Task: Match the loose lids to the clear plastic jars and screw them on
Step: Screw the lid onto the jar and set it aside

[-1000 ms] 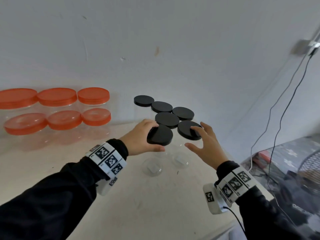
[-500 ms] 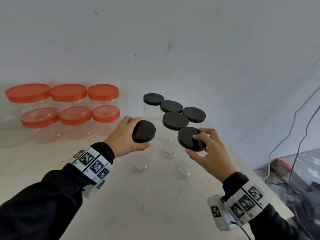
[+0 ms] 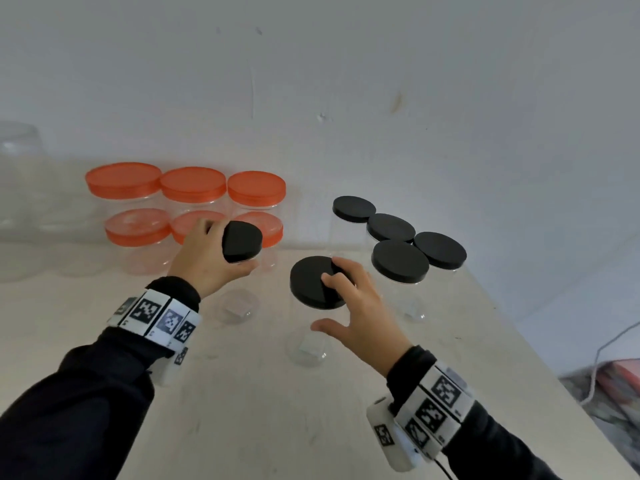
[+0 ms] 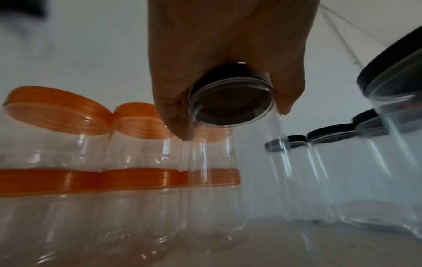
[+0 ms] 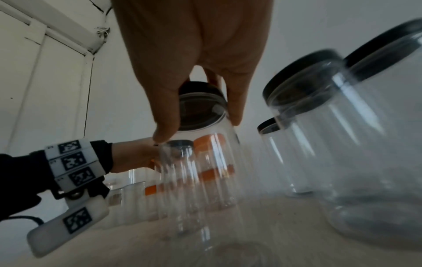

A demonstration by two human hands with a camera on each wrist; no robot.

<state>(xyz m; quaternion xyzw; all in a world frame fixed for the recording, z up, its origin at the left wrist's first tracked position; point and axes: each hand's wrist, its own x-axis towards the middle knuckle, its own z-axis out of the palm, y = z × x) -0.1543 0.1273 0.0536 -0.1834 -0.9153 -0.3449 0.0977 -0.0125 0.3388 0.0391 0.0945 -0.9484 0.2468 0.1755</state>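
My left hand (image 3: pixel 221 251) grips a clear jar by its black lid (image 3: pixel 242 244), tilted, just in front of the orange-lidded jars; the left wrist view shows my fingers (image 4: pixel 173 115) curled round the lid's rim (image 4: pixel 230 103). My right hand (image 3: pixel 341 296) holds a second black-lidded jar (image 3: pixel 308 282) from above at the table's middle. In the right wrist view my thumb and fingers (image 5: pixel 166 126) clasp that lid (image 5: pixel 200 108). Both jars' clear bases (image 3: pixel 306 349) show below the hands.
Several capped black-lidded jars (image 3: pixel 400 260) stand grouped at the back right near the wall. Orange-lidded jars (image 3: pixel 194 184) are stacked in two layers at the back left. More clear jars (image 3: pixel 19 147) sit at far left. The table edge (image 3: pixel 540 372) runs along the right.
Both hands have carried their black-lidded jars leftward, away from the black-lidded group. The left jar now sits in front of the orange-lidded stack.
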